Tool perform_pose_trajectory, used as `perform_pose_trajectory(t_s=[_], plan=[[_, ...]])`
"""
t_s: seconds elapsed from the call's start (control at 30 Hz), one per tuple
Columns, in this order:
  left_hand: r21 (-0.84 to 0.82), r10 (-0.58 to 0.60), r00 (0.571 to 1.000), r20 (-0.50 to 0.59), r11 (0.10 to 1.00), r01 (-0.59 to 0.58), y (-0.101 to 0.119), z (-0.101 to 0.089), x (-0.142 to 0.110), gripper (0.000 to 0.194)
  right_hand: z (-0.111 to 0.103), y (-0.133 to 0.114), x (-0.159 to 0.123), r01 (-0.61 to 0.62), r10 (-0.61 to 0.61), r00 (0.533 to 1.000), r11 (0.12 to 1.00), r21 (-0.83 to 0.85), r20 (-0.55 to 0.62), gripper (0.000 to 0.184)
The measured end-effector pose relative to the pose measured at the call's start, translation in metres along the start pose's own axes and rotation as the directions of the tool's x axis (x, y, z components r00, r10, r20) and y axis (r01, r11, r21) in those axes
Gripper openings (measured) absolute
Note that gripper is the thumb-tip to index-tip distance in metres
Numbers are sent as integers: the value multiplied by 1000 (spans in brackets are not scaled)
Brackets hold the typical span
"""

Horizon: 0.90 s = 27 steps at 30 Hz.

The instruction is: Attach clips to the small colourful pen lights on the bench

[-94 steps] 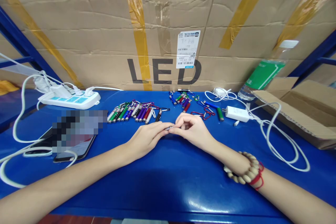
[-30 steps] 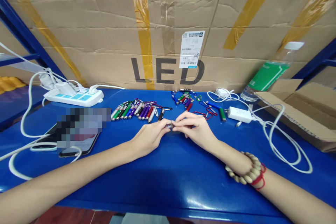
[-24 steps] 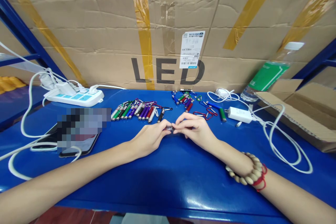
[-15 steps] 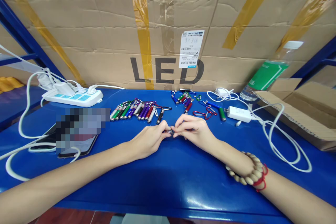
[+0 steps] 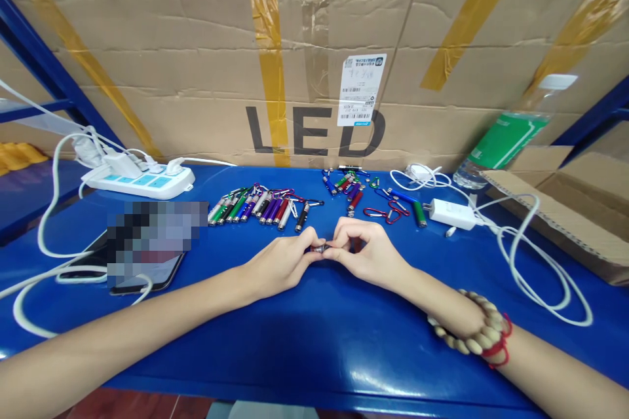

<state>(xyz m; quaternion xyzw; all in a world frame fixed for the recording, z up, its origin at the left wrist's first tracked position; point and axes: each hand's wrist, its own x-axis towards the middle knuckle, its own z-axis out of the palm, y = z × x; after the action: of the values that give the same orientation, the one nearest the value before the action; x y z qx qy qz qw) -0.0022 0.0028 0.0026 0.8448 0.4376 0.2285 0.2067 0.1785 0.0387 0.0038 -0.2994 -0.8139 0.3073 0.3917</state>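
My left hand (image 5: 282,260) and my right hand (image 5: 363,252) meet at the middle of the blue table (image 5: 314,340), fingers curled. Between their fingertips they pinch a small dark keychain flashlight (image 5: 322,248); most of it is hidden by the fingers. A beaded bracelet with a red cord (image 5: 474,334) circles my right wrist. Just behind my left hand lies a row of coloured keychain flashlights (image 5: 258,207). A smaller heap of flashlights and carabiners (image 5: 351,188) lies behind my right hand.
A white power strip (image 5: 140,181) with plugs and cables sits far left, a phone (image 5: 142,262) nearer. On the right are a white charger (image 5: 451,214) with looping cable, a green-labelled bottle (image 5: 501,137) and an open cardboard box (image 5: 570,209). A big "LED" carton (image 5: 314,46) walls the back.
Both hands have stayed together on the small flashlight. My right fingers have curled tighter over it and the hands have shifted slightly nearer to me.
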Motion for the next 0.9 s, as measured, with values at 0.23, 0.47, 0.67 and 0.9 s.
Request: perform_pose_trajectory(t_s=[0.23, 0.47, 0.67, 0.9], plan=[[58, 43, 996, -78, 998, -39, -1, 0, 2, 8, 2, -2, 1, -143, 143, 990, 990, -5, 2, 31], [107, 63, 990, -125, 993, -49, -2, 1, 2, 9, 2, -1, 1, -162, 162, 987, 987, -4, 0, 30], [66, -17, 996, -89, 998, 23, 1, -1, 3, 7, 3, 5, 3, -180, 179, 984, 984, 22, 15, 28], [65, -49, 995, -86, 996, 55, 4, -3, 3, 11, 1, 9, 6, -195, 191, 981, 968, 159, 45, 32]])
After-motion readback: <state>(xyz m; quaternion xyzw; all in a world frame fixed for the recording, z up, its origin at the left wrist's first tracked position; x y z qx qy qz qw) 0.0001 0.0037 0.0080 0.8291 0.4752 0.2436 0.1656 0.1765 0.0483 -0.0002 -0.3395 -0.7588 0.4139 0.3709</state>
